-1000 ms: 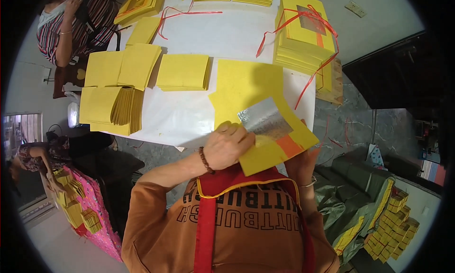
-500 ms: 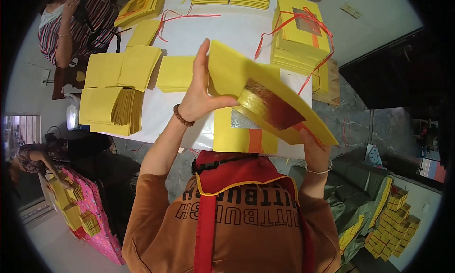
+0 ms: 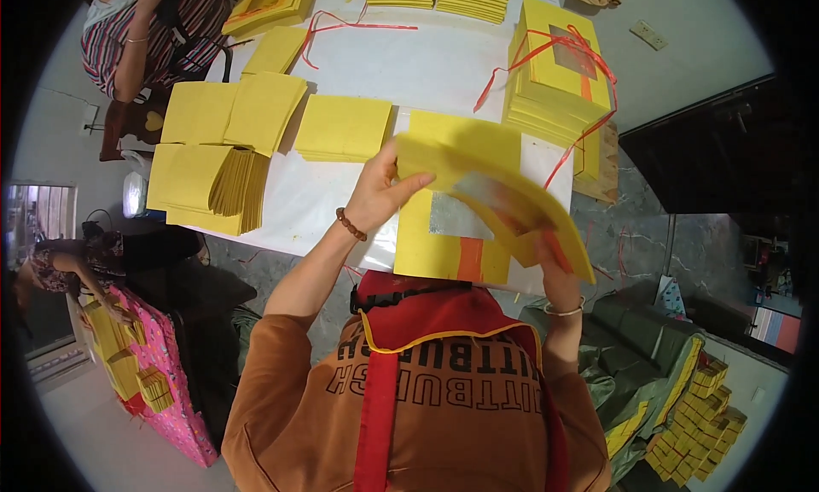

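Observation:
A bent sheaf of yellow joss paper [image 3: 431,157] hangs over the near edge of the table, held between my two hands. Its foil patch is smeared by motion. My left hand [image 3: 381,187] is closed on the upper left corner, thumb on the near face. At the lower right end, my right hand [image 3: 556,270] grips the paper, its fingers partly hidden. Beneath lies another yellow joss paper [image 3: 422,251] with a silver foil square and an orange strip, partly covered by the held sheaf. Left of it sits a low yellow paper stack [image 3: 343,127].
Fanned yellow paper stacks [image 3: 200,178] fill the left side of the white table [image 3: 294,210]. A tall bundle [image 3: 546,95] tied with red ribbon [image 3: 556,161] stands at the right. A person in stripes [image 3: 158,40] is at far left; another person [image 3: 72,266] works at a pink-covered table [image 3: 183,381].
Both my hands have lowered the joss paper sheaf toward the table, and it has swung flatter. The view has shifted slightly, moving the table contents to the right.

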Available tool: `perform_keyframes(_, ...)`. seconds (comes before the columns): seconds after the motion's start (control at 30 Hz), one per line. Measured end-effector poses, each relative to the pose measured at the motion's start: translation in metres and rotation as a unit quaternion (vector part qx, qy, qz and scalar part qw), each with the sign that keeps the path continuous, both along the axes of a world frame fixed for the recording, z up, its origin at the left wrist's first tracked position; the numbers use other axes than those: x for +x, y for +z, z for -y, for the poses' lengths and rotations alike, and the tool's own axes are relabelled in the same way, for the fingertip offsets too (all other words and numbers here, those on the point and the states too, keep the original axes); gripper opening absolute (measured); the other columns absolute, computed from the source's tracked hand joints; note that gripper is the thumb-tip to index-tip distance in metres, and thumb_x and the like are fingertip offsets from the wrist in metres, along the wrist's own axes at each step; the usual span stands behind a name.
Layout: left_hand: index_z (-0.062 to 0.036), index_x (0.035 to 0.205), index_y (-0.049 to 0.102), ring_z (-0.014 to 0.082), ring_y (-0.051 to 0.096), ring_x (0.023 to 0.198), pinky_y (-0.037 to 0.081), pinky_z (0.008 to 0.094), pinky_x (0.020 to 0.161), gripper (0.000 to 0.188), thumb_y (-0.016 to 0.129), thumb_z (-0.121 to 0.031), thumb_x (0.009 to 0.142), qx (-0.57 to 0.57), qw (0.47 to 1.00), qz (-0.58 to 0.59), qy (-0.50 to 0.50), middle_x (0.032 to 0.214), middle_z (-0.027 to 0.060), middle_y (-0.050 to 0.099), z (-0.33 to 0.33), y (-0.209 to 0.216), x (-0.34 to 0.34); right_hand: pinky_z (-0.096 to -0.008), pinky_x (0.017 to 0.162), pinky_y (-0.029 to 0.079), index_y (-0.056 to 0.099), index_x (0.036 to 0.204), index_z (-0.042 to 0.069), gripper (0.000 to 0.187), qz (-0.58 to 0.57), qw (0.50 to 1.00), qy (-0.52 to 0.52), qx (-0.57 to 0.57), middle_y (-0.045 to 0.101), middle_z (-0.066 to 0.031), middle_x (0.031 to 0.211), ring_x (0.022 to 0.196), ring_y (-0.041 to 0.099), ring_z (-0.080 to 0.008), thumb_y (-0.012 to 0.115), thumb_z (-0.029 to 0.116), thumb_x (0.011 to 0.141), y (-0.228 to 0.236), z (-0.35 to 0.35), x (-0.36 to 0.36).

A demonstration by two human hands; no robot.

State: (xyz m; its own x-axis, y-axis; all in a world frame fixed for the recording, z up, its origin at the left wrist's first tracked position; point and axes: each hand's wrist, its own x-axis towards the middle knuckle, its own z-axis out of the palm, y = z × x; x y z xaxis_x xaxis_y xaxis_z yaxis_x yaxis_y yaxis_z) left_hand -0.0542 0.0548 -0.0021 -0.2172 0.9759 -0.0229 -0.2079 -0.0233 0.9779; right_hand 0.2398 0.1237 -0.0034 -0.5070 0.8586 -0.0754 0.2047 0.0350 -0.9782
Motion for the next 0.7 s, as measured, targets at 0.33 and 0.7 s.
perform_keyframes(0.33,-0.0152,0.110,0.065,0.0231,0.048,0.090,0.037,0.0359,0.081,0.050,0.064,-0.010,0.060,0.215,0.645,-0.713,0.173,0.126,0.0099,0.048,0.012,0.030,0.060,-0.0323,0.086,0.049,0.049,0.120,0.008,0.029,-0.329,0.878,-0.120,-0.327,0.058,-0.0024,0.110,0.100,0.058,-0.0159,0.053,0.014,0.092,0.011,0.003,-0.069)
perform_keyframes(0.7,-0.0202,0.110,0.064,0.0175,0.044,0.076,0.039,0.0278,0.067,0.043,0.056,-0.009,0.070,0.212,0.750,-0.626,0.034,0.112,-0.0041,0.057,0.032,0.015,0.032,-0.0292,0.083,0.046,0.049,0.120,0.007,0.047,-0.077,0.959,0.140,-0.236,0.057,-0.0021,0.107,0.100,0.056,-0.0154,0.069,0.007,0.077,-0.002,-0.001,-0.007)
